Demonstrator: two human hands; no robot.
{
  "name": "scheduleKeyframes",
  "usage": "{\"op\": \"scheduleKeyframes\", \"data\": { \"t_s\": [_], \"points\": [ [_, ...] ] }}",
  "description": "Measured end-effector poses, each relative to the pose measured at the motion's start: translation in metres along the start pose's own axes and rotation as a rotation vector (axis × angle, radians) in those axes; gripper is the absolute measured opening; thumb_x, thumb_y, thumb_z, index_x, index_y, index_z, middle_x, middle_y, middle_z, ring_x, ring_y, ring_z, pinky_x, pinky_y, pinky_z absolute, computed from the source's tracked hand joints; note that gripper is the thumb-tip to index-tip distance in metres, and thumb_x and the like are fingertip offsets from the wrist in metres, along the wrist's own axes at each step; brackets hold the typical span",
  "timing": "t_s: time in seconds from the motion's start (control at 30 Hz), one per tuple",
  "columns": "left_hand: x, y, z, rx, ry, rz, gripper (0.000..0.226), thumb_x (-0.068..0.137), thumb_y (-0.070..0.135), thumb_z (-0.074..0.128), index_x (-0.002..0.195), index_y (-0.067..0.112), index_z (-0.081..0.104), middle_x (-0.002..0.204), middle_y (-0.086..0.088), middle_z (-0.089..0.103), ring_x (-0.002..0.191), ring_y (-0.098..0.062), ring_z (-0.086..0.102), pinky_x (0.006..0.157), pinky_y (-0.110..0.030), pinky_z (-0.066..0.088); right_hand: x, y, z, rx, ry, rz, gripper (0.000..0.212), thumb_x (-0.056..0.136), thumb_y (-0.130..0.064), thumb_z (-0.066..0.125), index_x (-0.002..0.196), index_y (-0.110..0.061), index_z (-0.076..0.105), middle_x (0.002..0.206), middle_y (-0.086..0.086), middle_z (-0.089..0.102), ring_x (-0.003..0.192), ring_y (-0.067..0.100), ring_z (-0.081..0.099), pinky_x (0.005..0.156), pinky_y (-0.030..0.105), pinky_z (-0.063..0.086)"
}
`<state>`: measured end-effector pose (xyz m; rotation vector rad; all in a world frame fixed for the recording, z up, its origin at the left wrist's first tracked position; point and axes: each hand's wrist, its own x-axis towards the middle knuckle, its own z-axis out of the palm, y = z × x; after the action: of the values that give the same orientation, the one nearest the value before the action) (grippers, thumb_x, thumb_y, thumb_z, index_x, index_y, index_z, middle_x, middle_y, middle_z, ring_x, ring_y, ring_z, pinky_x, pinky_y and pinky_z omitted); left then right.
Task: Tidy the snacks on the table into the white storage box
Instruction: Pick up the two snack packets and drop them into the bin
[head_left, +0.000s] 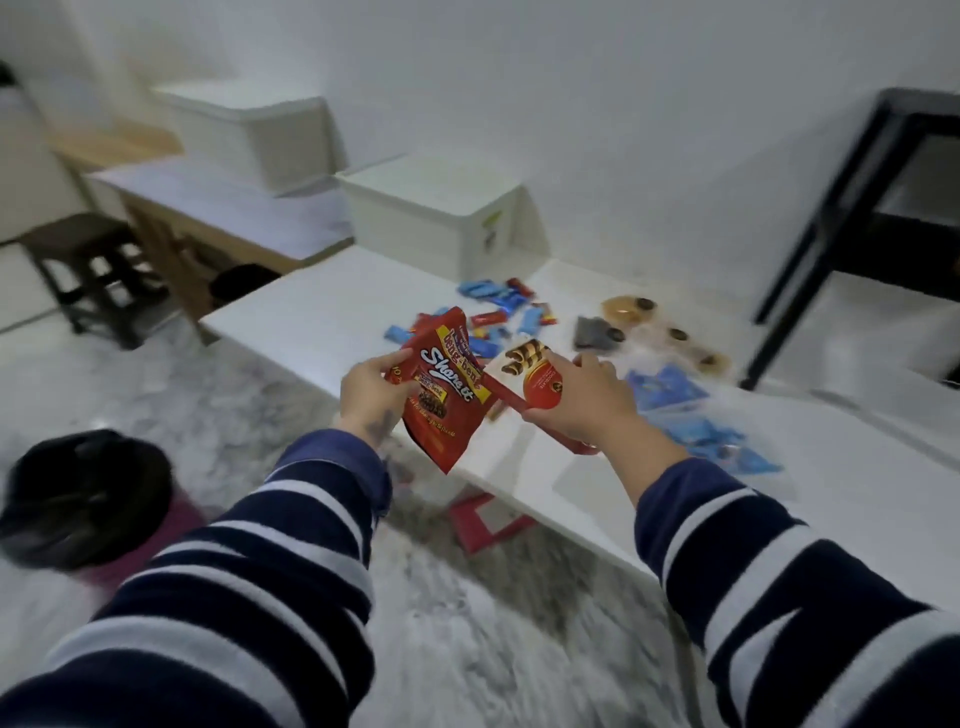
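Striped sleeves low in the frame, both hands up at centre. Left hand (370, 387) pinches a red snack bag (441, 395) by its edge; right hand (582, 397) curls round a red wafer box (535, 384), the two packets touching. Beyond them, small blue and red sweets (493, 312) lie scattered on the white table (322, 312). Further back, above centre, sits the white storage box (441, 218).

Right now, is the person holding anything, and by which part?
Yes. The left hand pinches the red snack pouch by its upper left edge. The right hand grips the red wafer-roll box around its lower end.
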<state>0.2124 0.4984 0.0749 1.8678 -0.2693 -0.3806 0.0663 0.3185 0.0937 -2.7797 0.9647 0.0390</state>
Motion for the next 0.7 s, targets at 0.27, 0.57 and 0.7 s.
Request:
{"op": "scheduleKeyframes", "data": {
  "t_s": [0.27, 0.57, 0.7],
  "points": [
    [0.037, -0.075, -0.207, -0.038, 0.245, -0.099, 0.05, 0.082, 0.003, 0.071, 0.128, 0.02, 0.06, 0.118, -0.006, 0.066, 0.087, -0.016, 0.064, 0.078, -0.026, 0.054, 0.035, -0.22, 0.044, -0.003, -0.075, -0.253, 0.092, 0.073, -0.066, 0.061, 0.149, -0.033, 0.021, 0.151, 0.01, 0.028, 0.137, 0.035, 0.029, 0.104, 0.05, 0.036],
    [0.057, -0.172, -0.379, 0.071, 0.499, -0.265, 0.047, 0.08, 0.011, 0.073, 0.124, 0.024, 0.063, 0.118, -0.003, 0.066, 0.096, -0.017, 0.061, 0.089, -0.031, 0.052, 0.058, -0.417, 0.104, -0.022, -0.184, -0.5, 0.083, 0.072, -0.064, 0.062, 0.143, -0.031, 0.035, 0.135, 0.007, 0.044, 0.125, 0.03, 0.043, 0.102, 0.044, 0.039],
    [0.072, -0.218, -0.428, 0.006, 0.592, -0.361, 0.047, 0.078, 0.008, 0.075, 0.122, 0.022, 0.064, 0.119, -0.004, 0.064, 0.101, -0.022, 0.063, 0.094, -0.04, 0.053, 0.082, -0.485, 0.137, -0.091, -0.251, -0.585, 0.08, 0.073, -0.064, 0.062, 0.141, -0.028, 0.037, 0.135, 0.008, 0.045, 0.125, 0.03, 0.044, 0.099, 0.042, 0.04]
  ]
}}
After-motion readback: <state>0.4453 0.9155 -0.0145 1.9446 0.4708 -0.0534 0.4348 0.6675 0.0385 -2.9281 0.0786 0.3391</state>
